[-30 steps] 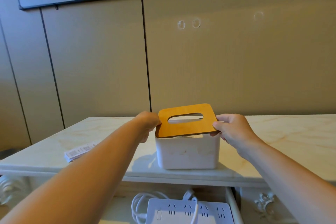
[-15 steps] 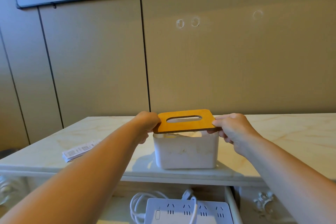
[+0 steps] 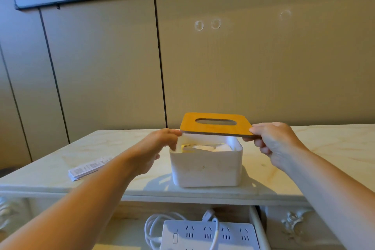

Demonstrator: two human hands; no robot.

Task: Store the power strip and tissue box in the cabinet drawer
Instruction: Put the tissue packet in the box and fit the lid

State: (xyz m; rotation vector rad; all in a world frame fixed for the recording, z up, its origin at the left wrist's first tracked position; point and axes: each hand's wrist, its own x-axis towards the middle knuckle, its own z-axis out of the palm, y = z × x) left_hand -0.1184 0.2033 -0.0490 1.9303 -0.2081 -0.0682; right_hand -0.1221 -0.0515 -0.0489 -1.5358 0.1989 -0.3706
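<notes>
Head view: the tissue box sits on the cabinet top, lid held just above it (tissues show inside); with the power strip already in the open drawer below, seating the lid squarely looks next. The left hand and right hand, arms outstretched, each pinch one lid end.

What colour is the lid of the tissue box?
Orange-brown, wood-like; the lid shows best in the head view.

Tissue box on cabinet top; power strip in drawer below.
</notes>
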